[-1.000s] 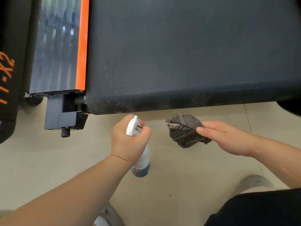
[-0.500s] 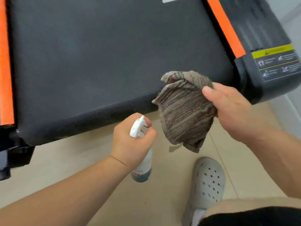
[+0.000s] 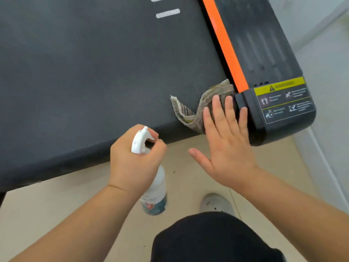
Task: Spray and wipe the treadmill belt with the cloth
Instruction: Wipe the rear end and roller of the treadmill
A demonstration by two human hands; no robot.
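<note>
The dark textured treadmill belt (image 3: 94, 72) fills the upper left of the head view. A striped grey-brown cloth (image 3: 190, 112) lies crumpled on the belt's near right corner, against the orange side strip (image 3: 224, 44). My right hand (image 3: 224, 140) presses flat on the cloth with fingers spread, thumb out over the floor. My left hand (image 3: 134, 161) grips a white spray bottle (image 3: 155, 191) below the belt's rear edge, with the nozzle at the top and a finger on the trigger.
The black side rail (image 3: 264, 59) ends in a cap with a yellow warning label (image 3: 281, 86). Beige tiled floor (image 3: 47, 214) lies below the belt. A grey clog (image 3: 215, 203) and my dark shorts (image 3: 213, 241) are at the bottom. A pale wall base runs along the right.
My right hand carried the cloth from the air down onto the belt's right corner and flattened on it. The view shifted right. The left hand kept hold of the bottle.
</note>
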